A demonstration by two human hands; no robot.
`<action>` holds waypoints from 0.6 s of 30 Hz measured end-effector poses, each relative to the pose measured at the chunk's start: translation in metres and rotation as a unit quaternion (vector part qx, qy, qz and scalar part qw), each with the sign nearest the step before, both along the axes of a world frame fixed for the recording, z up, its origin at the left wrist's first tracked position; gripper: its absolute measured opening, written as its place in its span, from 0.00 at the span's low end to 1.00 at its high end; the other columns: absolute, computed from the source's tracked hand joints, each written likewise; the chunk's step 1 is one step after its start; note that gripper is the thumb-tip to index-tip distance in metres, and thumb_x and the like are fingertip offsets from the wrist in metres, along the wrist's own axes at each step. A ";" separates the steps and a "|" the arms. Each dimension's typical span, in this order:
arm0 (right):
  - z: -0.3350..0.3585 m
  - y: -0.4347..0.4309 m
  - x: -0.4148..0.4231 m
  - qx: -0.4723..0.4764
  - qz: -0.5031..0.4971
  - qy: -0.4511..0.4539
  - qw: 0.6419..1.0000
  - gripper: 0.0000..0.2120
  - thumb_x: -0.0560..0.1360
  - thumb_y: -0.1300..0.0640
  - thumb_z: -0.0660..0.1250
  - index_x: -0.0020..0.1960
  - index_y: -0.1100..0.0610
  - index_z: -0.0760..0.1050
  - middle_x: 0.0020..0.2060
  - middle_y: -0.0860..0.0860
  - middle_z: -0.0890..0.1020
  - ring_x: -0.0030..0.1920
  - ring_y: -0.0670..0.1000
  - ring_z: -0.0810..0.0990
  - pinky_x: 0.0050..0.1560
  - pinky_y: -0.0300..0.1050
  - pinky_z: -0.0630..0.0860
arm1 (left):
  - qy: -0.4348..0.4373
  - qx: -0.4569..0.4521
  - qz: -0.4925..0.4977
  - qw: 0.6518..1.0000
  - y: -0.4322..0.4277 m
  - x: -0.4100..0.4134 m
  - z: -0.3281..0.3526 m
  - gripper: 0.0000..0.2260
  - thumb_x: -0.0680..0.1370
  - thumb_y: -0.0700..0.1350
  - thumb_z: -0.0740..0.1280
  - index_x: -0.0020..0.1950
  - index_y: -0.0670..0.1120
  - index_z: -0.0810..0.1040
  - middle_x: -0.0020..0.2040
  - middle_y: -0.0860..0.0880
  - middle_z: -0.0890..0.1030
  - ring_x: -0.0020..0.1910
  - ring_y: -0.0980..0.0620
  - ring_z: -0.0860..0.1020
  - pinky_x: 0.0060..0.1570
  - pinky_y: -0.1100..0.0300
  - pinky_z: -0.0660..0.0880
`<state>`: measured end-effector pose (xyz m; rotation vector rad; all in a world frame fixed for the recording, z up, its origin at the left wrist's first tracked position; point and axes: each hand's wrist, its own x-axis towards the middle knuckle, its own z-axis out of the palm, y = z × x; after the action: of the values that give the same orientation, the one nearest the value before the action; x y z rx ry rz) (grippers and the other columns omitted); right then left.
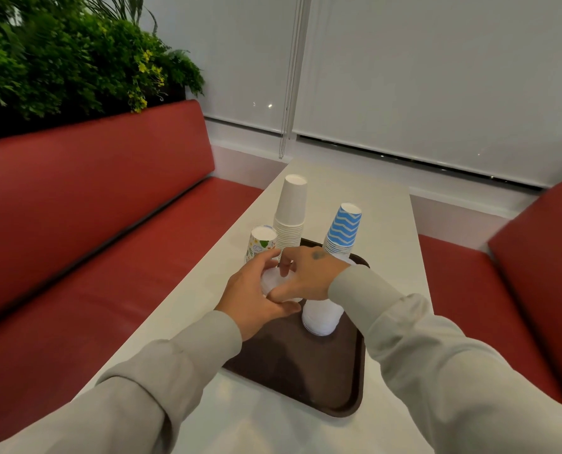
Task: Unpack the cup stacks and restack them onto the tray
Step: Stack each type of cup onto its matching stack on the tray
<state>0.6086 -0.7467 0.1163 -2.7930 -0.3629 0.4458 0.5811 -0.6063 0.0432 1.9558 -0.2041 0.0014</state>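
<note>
White cups (274, 282) gripped by L hand (251, 298), R hand (307, 276).

I find the light even, soft and moderately bright, diffuse from the pale roller blinds (436, 77) ahead. Small glints sit on the blinds, and a pale sheen lies on the white table (387, 224) near the bottom edge. Shadows are faint, with one soft patch on the brown tray (289, 371) below the hands. The white cups (273, 280) gripped by the left hand (250, 296) and right hand (309, 276) wash out, their detail lost. Wide-angle distortion bows the red bench (93, 191). The right edge is smeared with blur. The plants (60, 60) read dark.
</note>
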 end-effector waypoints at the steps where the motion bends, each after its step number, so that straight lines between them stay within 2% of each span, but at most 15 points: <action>1: 0.001 -0.002 0.001 0.000 -0.003 -0.005 1.000 0.21 0.69 0.42 0.73 0.57 0.49 0.72 0.55 0.48 0.76 0.49 0.49 0.74 0.38 0.38 0.69 | -0.003 -0.004 0.000 1.000 -0.001 0.001 0.000 0.39 0.66 0.46 0.82 0.72 0.59 0.66 0.65 0.57 0.75 0.62 0.55 0.75 0.58 0.64 0.74; 4: 0.007 -0.011 0.005 -0.003 -0.022 -0.022 0.999 0.22 0.67 0.40 0.73 0.55 0.48 0.72 0.56 0.49 0.76 0.52 0.52 0.77 0.48 0.45 0.77 | -0.004 -0.016 0.002 1.000 -0.006 0.005 0.004 0.40 0.66 0.44 0.82 0.73 0.58 0.66 0.65 0.58 0.74 0.62 0.58 0.74 0.53 0.73 0.71; 6: 0.014 -0.024 0.010 0.013 -0.045 -0.038 0.998 0.23 0.66 0.38 0.73 0.54 0.47 0.72 0.55 0.49 0.77 0.53 0.53 0.78 0.52 0.48 0.79 | 0.010 -0.025 0.001 1.000 -0.010 0.007 0.007 0.41 0.67 0.44 0.82 0.75 0.57 0.64 0.67 0.58 0.73 0.64 0.56 0.74 0.57 0.67 0.72; 8: 0.023 -0.040 0.016 0.044 -0.077 -0.052 0.995 0.22 0.66 0.38 0.73 0.54 0.47 0.73 0.52 0.48 0.78 0.50 0.50 0.77 0.49 0.46 0.77 | 0.026 -0.015 0.000 1.000 -0.015 0.009 0.006 0.42 0.68 0.45 0.81 0.76 0.57 0.63 0.71 0.56 0.72 0.66 0.51 0.74 0.60 0.59 0.73; 10: 0.029 -0.057 0.024 0.055 -0.103 -0.065 0.991 0.21 0.67 0.40 0.74 0.54 0.48 0.74 0.51 0.48 0.78 0.47 0.46 0.76 0.44 0.43 0.73 | 0.038 -0.003 0.000 0.999 -0.021 0.012 0.003 0.41 0.69 0.46 0.81 0.77 0.57 0.63 0.73 0.54 0.71 0.68 0.48 0.75 0.59 0.59 0.73; 12: 0.030 -0.072 0.032 0.055 -0.127 -0.077 0.987 0.21 0.67 0.40 0.75 0.54 0.48 0.74 0.53 0.49 0.77 0.47 0.47 0.76 0.41 0.42 0.73 | 0.055 -0.002 0.000 0.999 -0.027 0.016 -0.002 0.40 0.70 0.45 0.80 0.77 0.56 0.63 0.74 0.53 0.70 0.69 0.47 0.74 0.61 0.58 0.73; 15: 0.021 -0.088 0.041 0.040 -0.161 -0.070 0.984 0.22 0.67 0.39 0.75 0.55 0.47 0.73 0.59 0.51 0.74 0.51 0.52 0.77 0.44 0.44 0.75 | 0.090 -0.004 -0.004 0.996 -0.037 0.022 -0.012 0.40 0.70 0.44 0.80 0.77 0.54 0.63 0.74 0.52 0.70 0.71 0.47 0.72 0.66 0.52 0.73; 18: 0.007 -0.097 0.049 0.025 -0.168 -0.050 0.984 0.23 0.67 0.39 0.74 0.56 0.47 0.71 0.62 0.52 0.73 0.55 0.54 0.75 0.48 0.47 0.73 | 0.123 0.001 -0.019 0.992 -0.047 0.027 -0.025 0.42 0.69 0.43 0.80 0.77 0.53 0.63 0.74 0.51 0.70 0.72 0.49 0.70 0.67 0.53 0.72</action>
<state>0.6574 -0.8435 0.1235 -2.7571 0.0787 0.2158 0.6082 -0.6532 0.0177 1.9327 -0.0782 -0.2643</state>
